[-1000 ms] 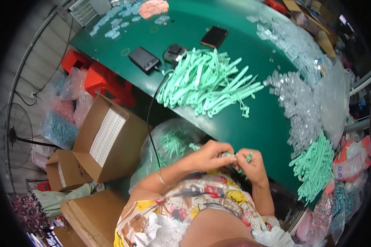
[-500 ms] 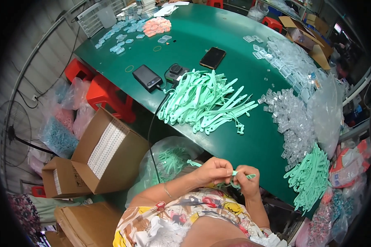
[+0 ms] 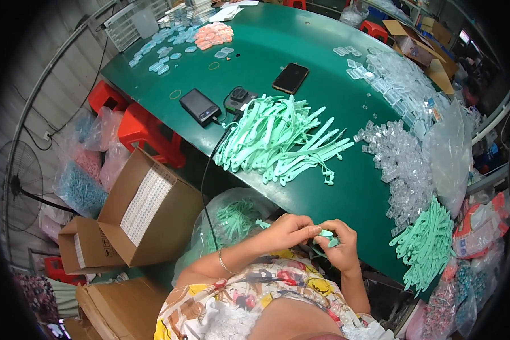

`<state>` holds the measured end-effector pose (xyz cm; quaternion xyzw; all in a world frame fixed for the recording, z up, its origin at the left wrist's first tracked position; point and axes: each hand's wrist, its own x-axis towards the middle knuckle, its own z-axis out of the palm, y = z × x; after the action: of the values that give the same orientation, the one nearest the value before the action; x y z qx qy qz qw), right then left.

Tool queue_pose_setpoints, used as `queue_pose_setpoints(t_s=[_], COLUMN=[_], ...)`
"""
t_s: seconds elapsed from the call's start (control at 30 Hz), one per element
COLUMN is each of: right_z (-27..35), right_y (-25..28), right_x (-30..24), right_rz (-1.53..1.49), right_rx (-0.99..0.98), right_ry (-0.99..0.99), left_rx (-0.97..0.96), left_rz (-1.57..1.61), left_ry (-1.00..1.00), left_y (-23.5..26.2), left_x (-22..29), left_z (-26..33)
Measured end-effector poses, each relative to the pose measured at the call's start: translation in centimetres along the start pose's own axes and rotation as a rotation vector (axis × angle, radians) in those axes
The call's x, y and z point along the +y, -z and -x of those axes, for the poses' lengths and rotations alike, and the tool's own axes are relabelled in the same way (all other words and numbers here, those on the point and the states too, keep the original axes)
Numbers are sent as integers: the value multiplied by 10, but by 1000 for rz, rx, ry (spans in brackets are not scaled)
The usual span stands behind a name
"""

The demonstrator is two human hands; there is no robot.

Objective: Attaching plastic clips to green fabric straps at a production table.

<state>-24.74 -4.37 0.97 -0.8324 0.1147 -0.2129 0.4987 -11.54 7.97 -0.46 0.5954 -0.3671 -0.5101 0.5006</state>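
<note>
At far left, an open cardboard box (image 3: 144,212) stands on the floor beside red stools (image 3: 144,127). A clear bag (image 3: 232,221) of mint strips sits near the body, just left of the left hand (image 3: 289,231), whose fingers curl closed on a small mint strap (image 3: 324,235); the right hand (image 3: 341,246) pinches its other end at the near edge of the green table (image 3: 266,45). How the strap is shaped between the fingers is hard to tell. Beyond lie a mint strap pile (image 3: 283,139), a power bank (image 3: 200,106) and phone (image 3: 290,77); clear plastic pieces (image 3: 396,158) spread right.

Desk (image 3: 300,39) dark green. Strap pile (image 3: 277,139) mint green. Clips (image 3: 402,164) clear. Phone (image 3: 290,77) and power bank (image 3: 200,106) black. Stools (image 3: 144,127) red. Boxes (image 3: 147,209) brown. Shirt (image 3: 255,300) floral yellow-white.
</note>
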Motion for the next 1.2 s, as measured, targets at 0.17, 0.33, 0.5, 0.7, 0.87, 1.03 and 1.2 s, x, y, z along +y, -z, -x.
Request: queue_pose_setpoints(t_s=[0.17, 0.33, 0.5, 0.7, 0.87, 1.03, 1.2], right_z=[7, -9, -20, -12, -16, -21, -21], right_y=[-5, -3, -4, -13, -7, -5, -7], right_x=[12, 8, 16, 18, 7, 5, 4], right_rz=[-85, -187, -407, -254, -104, 153, 413], right_rx=[118, 81, 164, 181, 77, 99, 34], right_ry=[-39, -29, -1, 8, 36, -20, 15], left_rx=[-53, 8, 36, 141, 241, 75, 263], left_rz=[302, 535, 823, 1189, 1241, 734, 198], left_ry=[-78, -32, -76, -150, -192, -224, -242], left_y=[-2, 6, 16, -6, -2, 3, -10], left_x=[-13, -4, -1, -12, -7, 6, 13], left_z=[-7, -2, -14, -13, -20, -19, -18])
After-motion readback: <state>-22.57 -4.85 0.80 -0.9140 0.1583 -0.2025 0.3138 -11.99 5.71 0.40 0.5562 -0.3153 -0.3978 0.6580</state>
